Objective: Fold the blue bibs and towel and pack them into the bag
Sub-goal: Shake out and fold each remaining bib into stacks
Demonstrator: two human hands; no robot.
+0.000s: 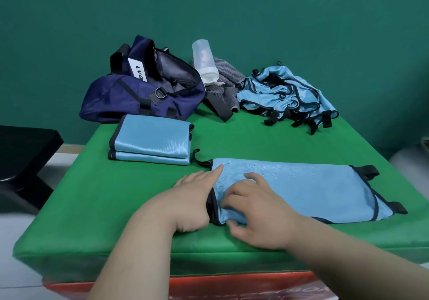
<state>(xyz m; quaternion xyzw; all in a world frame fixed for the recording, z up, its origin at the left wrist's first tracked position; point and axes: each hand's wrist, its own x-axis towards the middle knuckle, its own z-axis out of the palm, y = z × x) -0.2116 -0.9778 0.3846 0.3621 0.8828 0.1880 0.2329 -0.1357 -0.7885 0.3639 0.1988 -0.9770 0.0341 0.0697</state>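
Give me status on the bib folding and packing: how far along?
Done: two folded bibs stacked by the bag. In hand: a third bib lies flat at the front, with the left hand and right hand on its left end. Left: the heap of unfolded bibs, the grey towel, then all packing; the bag is open and nothing blue shows inside.

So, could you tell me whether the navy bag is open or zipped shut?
Open: the navy bag gapes, its dark lining showing.

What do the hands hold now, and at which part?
The bib, at its left end: the right hand seems to pinch the fabric, the left hand presses the edge flat.
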